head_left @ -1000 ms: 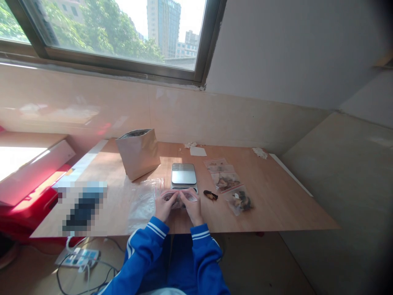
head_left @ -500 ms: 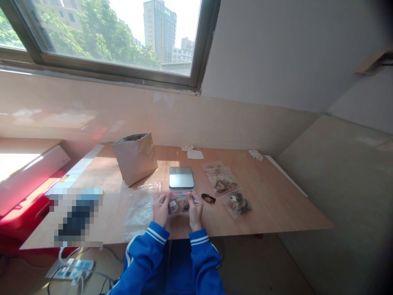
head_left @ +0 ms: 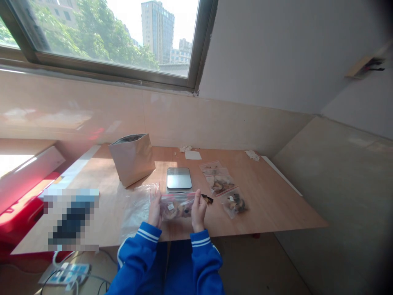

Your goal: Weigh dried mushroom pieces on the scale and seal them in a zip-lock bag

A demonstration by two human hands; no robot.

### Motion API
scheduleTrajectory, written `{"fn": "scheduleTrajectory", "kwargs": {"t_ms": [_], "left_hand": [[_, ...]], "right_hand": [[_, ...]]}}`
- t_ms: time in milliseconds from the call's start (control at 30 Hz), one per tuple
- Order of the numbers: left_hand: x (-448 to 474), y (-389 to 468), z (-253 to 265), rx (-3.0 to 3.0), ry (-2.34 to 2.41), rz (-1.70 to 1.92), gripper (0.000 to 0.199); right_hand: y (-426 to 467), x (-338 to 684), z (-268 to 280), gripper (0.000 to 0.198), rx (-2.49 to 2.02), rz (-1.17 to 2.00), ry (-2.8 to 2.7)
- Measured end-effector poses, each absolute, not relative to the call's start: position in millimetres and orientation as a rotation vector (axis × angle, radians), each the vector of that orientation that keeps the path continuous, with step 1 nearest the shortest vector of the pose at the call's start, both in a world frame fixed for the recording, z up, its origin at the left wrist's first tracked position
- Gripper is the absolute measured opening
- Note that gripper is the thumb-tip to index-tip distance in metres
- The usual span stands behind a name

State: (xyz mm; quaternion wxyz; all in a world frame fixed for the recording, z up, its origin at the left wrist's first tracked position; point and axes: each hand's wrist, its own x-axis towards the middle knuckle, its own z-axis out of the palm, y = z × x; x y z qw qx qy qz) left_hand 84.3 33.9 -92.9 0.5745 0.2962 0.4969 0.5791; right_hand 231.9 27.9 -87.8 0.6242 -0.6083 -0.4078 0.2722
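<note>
Stretched between my two hands is a clear zip bag (head_left: 177, 208) with a red seal line along its top and brownish dried pieces inside. My left hand (head_left: 155, 211) is closed on the bag's left end. On the other end, my right hand (head_left: 199, 209) pinches the top corner. Just beyond the bag lies a digital scale (head_left: 179, 178) with a bare silver plate. A dark dried piece (head_left: 207, 198) rests on the table close to my right fingers. Flat clear plastic bags (head_left: 138, 209) lie left of my left hand.
A brown paper bag (head_left: 132, 162) stands open at the back left. Filled zip bags (head_left: 236, 203) lie to the right, with more (head_left: 219, 180) behind. White paper (head_left: 193, 155) sits at the back of the wooden table (head_left: 276, 200). A power strip (head_left: 69, 273) is below left.
My hands have moved apart along the zip bag, the left one leftward and the right one rightward. The bag is now spread wider, showing its red seal line.
</note>
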Motion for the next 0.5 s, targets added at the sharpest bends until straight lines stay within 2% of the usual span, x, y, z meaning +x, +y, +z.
{"fn": "scheduleTrajectory", "kwargs": {"t_ms": [133, 367, 500], "left_hand": [[59, 36, -94, 0.678, 1.134, 1.226, 0.061], [28, 26, -98, 0.722, 1.235, 1.261, 0.054], [26, 21, -104, 0.746, 1.248, 1.225, 0.054]], "right_hand": [[58, 282, -71, 0.068, -1.521, 0.479, -0.842], [168, 372, -35, 0.069, -1.835, 0.203, -1.047], [201, 367, -35, 0.056, -1.879, 0.18, -1.094]]}}
